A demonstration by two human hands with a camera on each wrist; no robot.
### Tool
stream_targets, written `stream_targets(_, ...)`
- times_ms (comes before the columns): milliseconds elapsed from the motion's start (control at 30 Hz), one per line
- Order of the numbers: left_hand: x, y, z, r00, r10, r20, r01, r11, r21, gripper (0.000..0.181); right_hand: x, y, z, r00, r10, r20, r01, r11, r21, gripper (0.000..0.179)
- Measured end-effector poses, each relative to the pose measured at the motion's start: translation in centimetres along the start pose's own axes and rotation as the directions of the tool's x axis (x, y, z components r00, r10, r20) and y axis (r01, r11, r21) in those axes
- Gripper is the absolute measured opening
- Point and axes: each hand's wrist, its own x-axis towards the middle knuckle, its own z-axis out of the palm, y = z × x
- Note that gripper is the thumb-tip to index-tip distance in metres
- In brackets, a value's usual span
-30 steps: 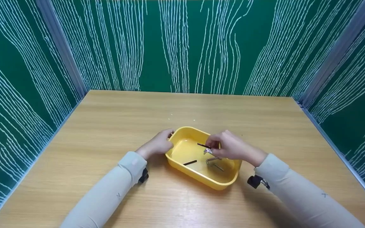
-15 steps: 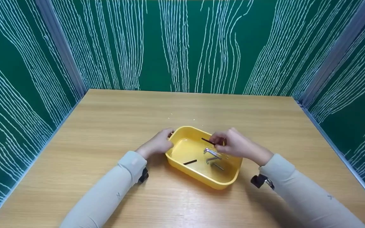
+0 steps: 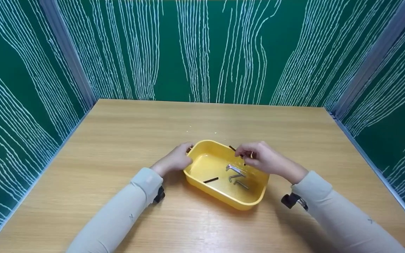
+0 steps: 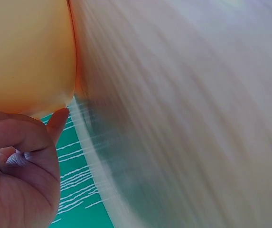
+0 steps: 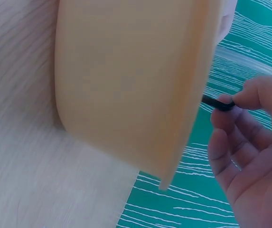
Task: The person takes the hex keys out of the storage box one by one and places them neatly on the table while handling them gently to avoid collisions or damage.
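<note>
A yellow plastic bin (image 3: 220,196) stands at an angle on the wooden table. My left hand (image 3: 175,160) holds its left end, the fingers at the rim; the left wrist view shows fingertips against the outer wall. Above the bin's far right side, my right hand (image 3: 260,157) pinches a black hex key (image 5: 216,103) between thumb and fingers. One end of that key sticks out toward the far rim. Inside the bin lie another black hex key (image 3: 211,180), near the front wall, and several silver hex keys (image 3: 242,184) toward the right.
Small pale specks (image 3: 215,133) dot the wooden table (image 3: 146,123) behind the bin. Green panels (image 3: 167,52) with white wavy lines enclose the table at the back and both sides, joined by grey corner posts (image 3: 70,52).
My right hand has moved slightly right and back with the black hex key, which has turned steeper. More of the silver hex keys shows beneath. The left hand and the bin have stayed put.
</note>
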Motion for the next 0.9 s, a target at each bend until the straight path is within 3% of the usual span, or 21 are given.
stream_targets(233, -0.1, 0.0, -0.1, 1.000, -0.011, 0.005, 0.012, 1.000, -0.014, 0.053, -0.4, 0.2, -0.5, 0.999, 0.037, -0.016, -0.037, 0.999, -0.024, 0.035)
stream_targets(400, 0.0, -0.2, -0.1, 1.000, 0.017, 0.007, -0.017, 1.000, -0.006, 0.046, -0.7, 0.4, -0.8, 0.996, 0.041, -0.073, -0.043, 0.999, -0.020, 0.033)
stream_targets(633, 0.1, -0.3, 0.0, 1.000, 0.002, -0.003, -0.002, 1.000, 0.004, 0.047, -1.0, 0.5, -1.3, 0.986, 0.044, -0.158, -0.052, 0.997, -0.051, 0.041)
stream_targets(900, -0.1, -0.2, 0.0, 1.000, 0.000, 0.005, 0.000, 1.000, -0.013, 0.050, -1.5, 0.9, -1.9, 0.969, 0.084, -0.232, -0.096, 0.995, -0.041, 0.031)
